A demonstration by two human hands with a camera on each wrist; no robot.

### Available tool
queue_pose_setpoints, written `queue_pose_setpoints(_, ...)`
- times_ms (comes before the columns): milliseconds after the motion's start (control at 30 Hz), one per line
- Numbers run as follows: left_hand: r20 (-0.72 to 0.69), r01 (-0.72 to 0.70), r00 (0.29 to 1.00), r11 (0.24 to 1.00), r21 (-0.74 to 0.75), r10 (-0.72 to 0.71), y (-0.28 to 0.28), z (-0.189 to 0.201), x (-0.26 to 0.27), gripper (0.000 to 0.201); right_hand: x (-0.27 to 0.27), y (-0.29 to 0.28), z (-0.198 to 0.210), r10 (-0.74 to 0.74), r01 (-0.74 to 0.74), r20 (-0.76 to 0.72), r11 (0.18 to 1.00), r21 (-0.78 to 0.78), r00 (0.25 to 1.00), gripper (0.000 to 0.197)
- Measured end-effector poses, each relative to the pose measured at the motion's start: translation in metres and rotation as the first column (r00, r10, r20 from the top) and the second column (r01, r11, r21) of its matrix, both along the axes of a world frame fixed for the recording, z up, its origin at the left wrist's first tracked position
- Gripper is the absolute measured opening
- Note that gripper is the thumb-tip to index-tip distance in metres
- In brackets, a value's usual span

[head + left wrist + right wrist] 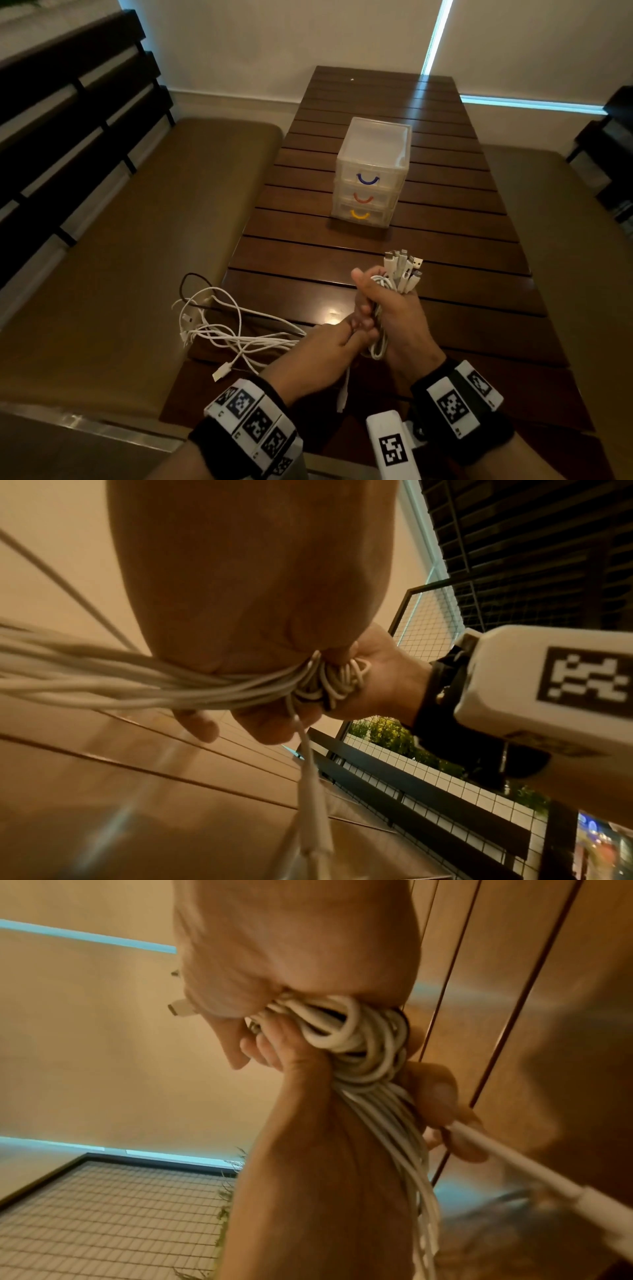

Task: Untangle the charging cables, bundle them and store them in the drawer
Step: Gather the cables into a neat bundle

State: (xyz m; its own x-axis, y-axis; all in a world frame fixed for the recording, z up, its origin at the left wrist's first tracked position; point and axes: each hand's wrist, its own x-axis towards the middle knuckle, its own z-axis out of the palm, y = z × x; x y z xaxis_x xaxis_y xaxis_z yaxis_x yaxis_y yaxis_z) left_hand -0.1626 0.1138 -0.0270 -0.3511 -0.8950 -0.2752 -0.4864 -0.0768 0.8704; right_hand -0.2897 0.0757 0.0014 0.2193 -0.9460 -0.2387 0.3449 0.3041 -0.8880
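Both fists grip cables [383, 308] (tightly)

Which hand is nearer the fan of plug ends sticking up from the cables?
Right. The right hand grips the cable bundle just below the plug ends; the left hand holds the strands lower down, nearer the person.

Dim, warm-toned room. Long dark slatted wooden table [370, 102] running away toward a pale wall [274, 41]. Olive-brown cushioned bench [144, 240] along the left, backed by dark horizontal slats [68, 102]; a second cushion [565, 240] on the right. Cool blue daylight slipping through a thin vertical gap [436, 34] between pale blinds, streaking the tabletop. Black wire-mesh panel [428, 615] and some greenery [394, 734] seen from the left wrist.
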Motion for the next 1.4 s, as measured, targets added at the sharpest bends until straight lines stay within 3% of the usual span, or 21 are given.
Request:
queue_pose_setpoints(133, -0.043, 0.061, 0.997, 0.997, 0.038, -0.059, 0.003, -0.007, -0.002, 0.07, 0.002, -0.003, -0.006, -0.056, 0.056, -0.005, 0.998, 0.026, 0.998, 0.026)
queue_pose_setpoints(200, -0.034, 0.088, 0.996, 0.996, -0.003, -0.088, 0.002, -0.004, -0.002, 0.074, 0.001, -0.005, -0.005, -0.068, 0.068, 0.011, 0.997, 0.037, 0.998, 0.026)
queue_pose_setpoints(467, -0.142, -0.1, 0.986, 0.993, -0.07, 0.089, 0.005, -0.018, -0.011, 0.03, 0.001, -0.006, -0.011, -0.118, 0.118, 0.005, 0.992, 0.055, 0.993, 0.029)
queue_pose_setpoints(567, -0.13, -0.123, 0.985, 0.988, -0.092, 0.11, 0.003, -0.025, -0.015, 0.029, -0.003, -0.005, -0.013, -0.124, 0.125, -0.02, 0.989, 0.073, 0.992, 0.03)
queue_pose_setpoints(733, -0.044, -0.135, 0.991, 0.976, -0.171, 0.129, -0.011, -0.033, -0.017, 0.04, -0.011, -0.011, -0.002, -0.002, 0.005, -0.029, 0.993, 0.12, 1.0, 0.028)
queue_pose_setpoints(900, -0.001, -0.08, 0.997, 0.944, -0.321, 0.084, -0.014, -0.024, -0.021, 0.028, -0.009, -0.015, 0.002, -0.092, 0.092, -0.016, 0.995, 0.048, 0.996, 0.031)
queue_pose_setpoints(1000, -0.01, -0.019, 1.0, 0.97, -0.244, 0.016, -0.009, -0.023, -0.014, 0.024, -0.005, -0.011, -0.003, -0.077, 0.078, -0.03, 0.997, 0.029, 0.997, 0.034)
queue_pose_setpoints(1100, 0.125, 0.131, 0.984, 0.99, -0.058, -0.123, -0.011, -0.014, 0.007, 0.036, 0.001, -0.004, -0.008, -0.013, 0.013, -0.052, 1.0, 0.016, 0.999, 0.032)
queue_pose_setpoints(1167, 0.35, 0.274, 0.901, 0.962, 0.0, -0.256, -0.017, -0.008, 0.029, 0.039, 0.005, 0.0, -0.006, 0.025, -0.025, -0.052, 1.0, -0.007, 0.998, 0.029)
queue_pose_setpoints(1233, 0.536, 0.349, 0.788, 0.937, 0.016, -0.303, -0.024, -0.003, 0.056, 0.026, 0.009, 0.0, 0.001, 0.046, -0.047, -0.032, 0.998, -0.038, 0.998, 0.028)
queue_pose_setpoints(1267, 0.576, 0.324, 0.77, 0.946, 0.015, -0.274, -0.026, 0.0, 0.07, 0.02, 0.011, -0.001, 0.006, 0.051, -0.052, -0.019, 0.997, -0.057, 0.999, 0.029)
queue_pose_setpoints(1400, 0.528, 0.159, 0.841, 0.987, -0.036, -0.117, -0.024, 0.02, 0.113, 0.015, 0.025, -0.009, 0.022, 0.091, -0.088, 0.018, 0.986, -0.139, 0.996, 0.024)
